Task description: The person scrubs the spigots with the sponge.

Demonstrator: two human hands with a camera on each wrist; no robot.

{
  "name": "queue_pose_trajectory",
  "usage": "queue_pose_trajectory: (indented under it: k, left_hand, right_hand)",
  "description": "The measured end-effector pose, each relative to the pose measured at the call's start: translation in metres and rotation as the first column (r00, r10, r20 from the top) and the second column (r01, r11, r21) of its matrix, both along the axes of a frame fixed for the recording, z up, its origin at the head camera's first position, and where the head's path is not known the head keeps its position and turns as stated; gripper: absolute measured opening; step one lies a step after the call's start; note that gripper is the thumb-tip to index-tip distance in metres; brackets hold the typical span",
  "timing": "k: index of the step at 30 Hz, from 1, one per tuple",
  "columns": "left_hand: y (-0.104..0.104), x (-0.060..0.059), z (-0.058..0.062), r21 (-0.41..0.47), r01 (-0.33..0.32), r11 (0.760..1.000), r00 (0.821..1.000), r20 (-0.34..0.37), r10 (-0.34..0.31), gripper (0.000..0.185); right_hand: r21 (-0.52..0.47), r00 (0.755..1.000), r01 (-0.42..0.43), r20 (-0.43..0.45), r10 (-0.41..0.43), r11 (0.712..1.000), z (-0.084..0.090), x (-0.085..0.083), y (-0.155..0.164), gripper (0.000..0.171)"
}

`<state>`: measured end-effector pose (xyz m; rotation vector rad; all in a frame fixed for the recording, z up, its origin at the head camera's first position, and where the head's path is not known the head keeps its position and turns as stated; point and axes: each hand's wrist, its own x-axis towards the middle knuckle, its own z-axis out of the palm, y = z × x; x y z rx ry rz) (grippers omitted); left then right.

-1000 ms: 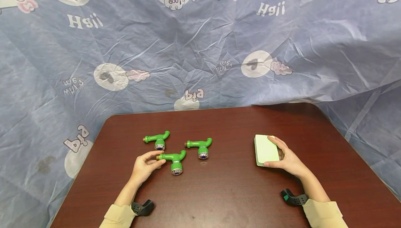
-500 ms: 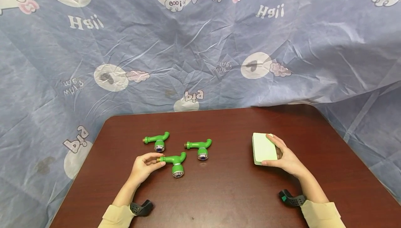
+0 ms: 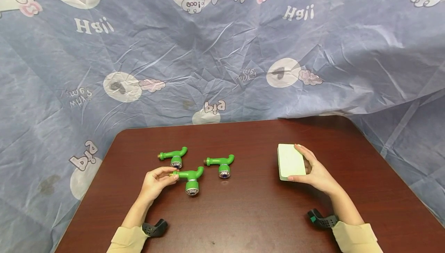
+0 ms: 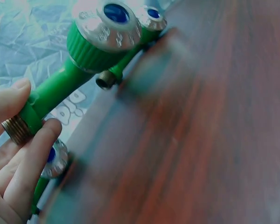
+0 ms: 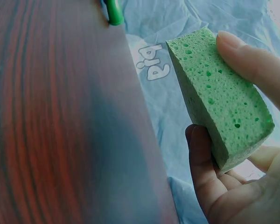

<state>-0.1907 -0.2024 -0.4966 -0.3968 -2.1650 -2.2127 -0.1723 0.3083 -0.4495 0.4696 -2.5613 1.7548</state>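
Three green plastic taps with silver-and-blue knobs are on the dark red table (image 3: 250,214). My left hand (image 3: 154,181) pinches the brass threaded end of the nearest tap (image 3: 187,177), seen close in the left wrist view (image 4: 60,88) between thumb and fingers (image 4: 32,149). The second tap (image 3: 172,156) lies behind it and the third tap (image 3: 219,163) to its right. My right hand (image 3: 313,170) holds a pale green sponge (image 3: 290,162) lifted off the table, and the right wrist view shows the sponge (image 5: 219,98) gripped between thumb and fingers (image 5: 252,60).
A wrinkled blue cloth (image 3: 222,52) printed with cartoon pigs hangs behind and drapes round the table. The table's far edge (image 3: 226,123) runs just behind the taps. Black wrist mounts (image 3: 154,228) sit on both forearms.
My left hand has drawn the nearest tap a little to the left and towards me. My right hand has moved the sponge slightly left and farther away.
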Motion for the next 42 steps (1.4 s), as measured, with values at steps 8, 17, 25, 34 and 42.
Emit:
queue_pose_trajectory:
  k: [8,17,25,34,42]
  left_hand:
    - [0.013,0.001,0.026,0.016,-0.050,0.999,0.999,-0.004,0.050,0.037]
    - [0.043,0.004,0.071,-0.017,-0.010,1.000,0.989,-0.150,0.008,0.028]
    - [0.061,-0.010,0.069,0.054,0.027,0.998,0.974,-0.226,-0.014,0.026]
    - [0.088,-0.020,0.083,0.149,0.075,0.986,0.951,-0.309,-0.026,0.029]
    - [0.102,-0.017,0.092,0.188,0.045,0.981,0.938,-0.345,0.023,0.028]
  right_hand:
    - [-0.060,0.999,-0.046,0.002,0.046,0.997,0.010,-0.001,-0.008,0.100]
    - [-0.142,0.991,-0.133,-0.024,0.131,0.981,0.032,-0.003,-0.027,0.097]
    - [-0.222,0.980,-0.199,-0.049,0.192,0.955,0.050,-0.005,-0.044,0.095]
    - [-0.247,0.955,-0.289,-0.138,0.262,0.925,0.074,-0.007,-0.070,0.098]
    - [-0.267,0.935,-0.345,-0.178,0.306,0.900,0.089,-0.005,-0.082,0.098]
